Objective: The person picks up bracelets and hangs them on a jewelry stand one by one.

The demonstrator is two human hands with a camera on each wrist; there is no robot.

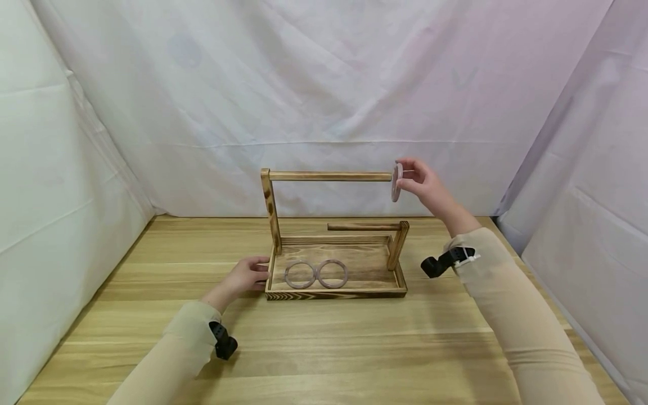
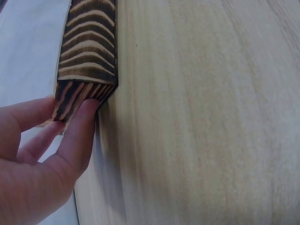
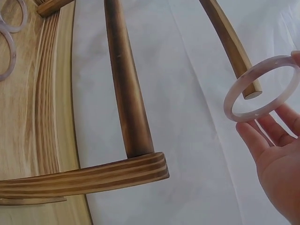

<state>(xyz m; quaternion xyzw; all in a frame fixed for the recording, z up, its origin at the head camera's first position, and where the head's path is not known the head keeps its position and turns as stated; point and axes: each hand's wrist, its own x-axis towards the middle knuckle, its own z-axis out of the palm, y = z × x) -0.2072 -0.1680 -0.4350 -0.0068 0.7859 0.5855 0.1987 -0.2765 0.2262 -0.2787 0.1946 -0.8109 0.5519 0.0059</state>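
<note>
The right hand is reaching up high, with its arm stretching far forward. Its thumb and fingers are pinching a pale ring right at the free right end of the top bar. In the right wrist view, the bar's tip is showing in the ring's hole, but I cannot tell if it is poking through. The left hand is resting low, its mostly straight fingers touching the left end of the wooden tray. Two other rings are lying in the tray, side by side. The low bar is pointing left, leaving a gap under the top bar. The tabletop is stretching wide in front, and white cloth is hanging behind its back edge.
</note>
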